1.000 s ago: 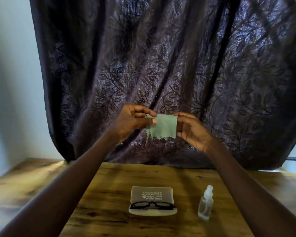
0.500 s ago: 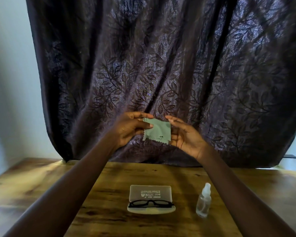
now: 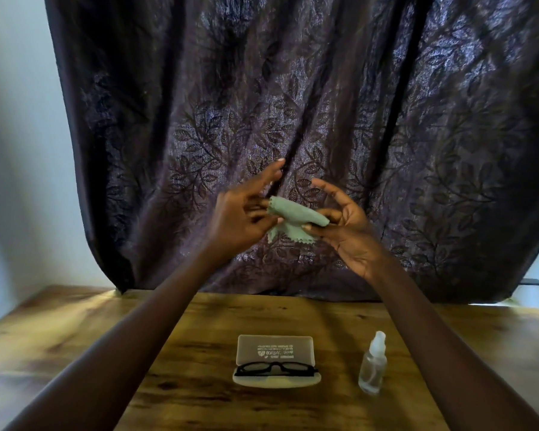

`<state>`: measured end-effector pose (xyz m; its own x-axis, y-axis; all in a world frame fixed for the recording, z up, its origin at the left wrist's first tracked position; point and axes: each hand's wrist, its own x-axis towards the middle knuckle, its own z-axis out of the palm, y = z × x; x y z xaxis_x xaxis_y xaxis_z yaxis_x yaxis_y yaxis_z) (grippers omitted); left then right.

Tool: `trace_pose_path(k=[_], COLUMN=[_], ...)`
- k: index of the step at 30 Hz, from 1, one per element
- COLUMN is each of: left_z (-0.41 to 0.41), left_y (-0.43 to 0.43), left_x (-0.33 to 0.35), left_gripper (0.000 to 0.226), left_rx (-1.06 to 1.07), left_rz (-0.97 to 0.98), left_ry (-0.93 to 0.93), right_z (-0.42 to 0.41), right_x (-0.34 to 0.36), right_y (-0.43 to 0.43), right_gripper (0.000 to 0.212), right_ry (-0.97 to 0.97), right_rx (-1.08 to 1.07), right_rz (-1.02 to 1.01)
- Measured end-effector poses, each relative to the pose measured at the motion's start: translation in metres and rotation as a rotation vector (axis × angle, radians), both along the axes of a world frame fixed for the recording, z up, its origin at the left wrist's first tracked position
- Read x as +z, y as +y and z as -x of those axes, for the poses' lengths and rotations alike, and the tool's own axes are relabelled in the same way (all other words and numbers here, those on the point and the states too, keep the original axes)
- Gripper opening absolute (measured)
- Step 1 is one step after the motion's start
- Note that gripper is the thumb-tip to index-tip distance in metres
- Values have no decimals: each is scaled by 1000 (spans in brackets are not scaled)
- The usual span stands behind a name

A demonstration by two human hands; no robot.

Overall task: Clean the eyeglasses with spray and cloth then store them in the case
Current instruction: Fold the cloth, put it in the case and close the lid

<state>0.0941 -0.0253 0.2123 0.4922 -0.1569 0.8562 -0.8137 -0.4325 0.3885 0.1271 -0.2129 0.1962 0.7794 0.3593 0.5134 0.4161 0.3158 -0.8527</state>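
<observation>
Cloth [image 3: 296,216]: green, bunched, held in air above far edge of table [image 3: 44,321]
Left hand [image 3: 243,222]: pinches one end of cloth, forefinger straight
Right hand [image 3: 352,234]: thumb and fingers grip other end
Eyeglasses [image 3: 276,368]: in open case [image 3: 276,346], near edge, middle
Spray bottle [image 3: 373,365]: upright, just right of case
Handling, as judged: spread cloth flat, hold by corners only, keep middle clean for lenses
</observation>
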Motion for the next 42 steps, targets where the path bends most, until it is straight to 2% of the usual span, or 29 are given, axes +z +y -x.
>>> trace_pose_path(k=[2, 4, 8, 10, 14, 18, 22, 27, 29, 32, 35, 37, 40, 42], left_z=[3, 4, -1, -3, -4, -2, -1, -1, -3, -5, -5, -3, -1, -2], left_y=[-5, -8, -10, -9, -7, -3, 1, 9, 12, 12, 10, 10, 8, 5], left_x=[-2, -5, -8, -8, -6, -2, 1, 1, 0, -1, -2, -3, -7, -10], left_gripper=[80, 72, 45, 37, 33, 32, 32, 31, 30, 35, 34, 28, 12, 13], left_rx=[67, 89, 148, 163, 99, 51, -13, -60, -63, -89, -166, -170, -49, 10], left_rz=[-50, -87, -134, -100, 3, -99, -147, -144, -112, 7, 149, 149, 54, 4], left_ry=[-158, -212, -206, -176, -62, -49, 41, 165, 231, 355, 459, 452, 372, 332], right_z=[1, 3, 2, 1, -2, -3, -7, -7, -7, -7, -7, -8, -8, -9], right_x=[2, 2, 1, 0, -2, -5, -10, -10, -10, -9, -8, -8, -10, -14], right_y=[3, 5, 5, 2, -5, -6, -6, -3, -2, -1, 0, -1, -1, 0], right_gripper=[67, 66, 67, 59, 39, 29, 21, 29, 39, 53, 54, 49, 23, 28], right_ry=[-59, -87, -81, -85, -96, -69, -13, -2, 10, 13, 13, 18, -29, -76], right_rx=[-37, -55, -71, -101, -171, -156, -99, -85, -76, -49, -13, -6, -59, -123], right_rz=[-42, -84, -134, -117, -60, -72, -91, -66, -72, -71, -84, -105, -55, 27])
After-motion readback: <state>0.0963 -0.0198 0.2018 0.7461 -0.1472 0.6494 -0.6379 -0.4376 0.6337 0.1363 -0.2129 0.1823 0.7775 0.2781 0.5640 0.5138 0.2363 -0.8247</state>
